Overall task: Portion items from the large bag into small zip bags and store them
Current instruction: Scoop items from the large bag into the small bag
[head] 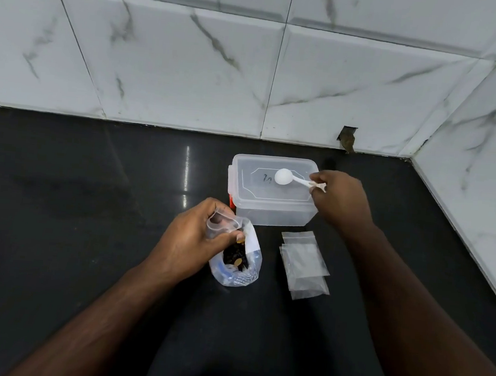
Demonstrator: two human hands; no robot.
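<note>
A large clear bag holding dark and tan pieces stands open on the black counter. My left hand grips a small clear zip bag right above the large bag's mouth. My right hand pinches the handle of a white plastic scoop, whose round bowl hovers over the lid of a clear plastic box. The box is shut, with a red clip on its left side. Several empty small zip bags lie in a loose stack right of the large bag.
The black glossy counter meets white marble-look wall tiles at the back and on the right, forming a corner. A small dark notch is cut in the back tile behind the box.
</note>
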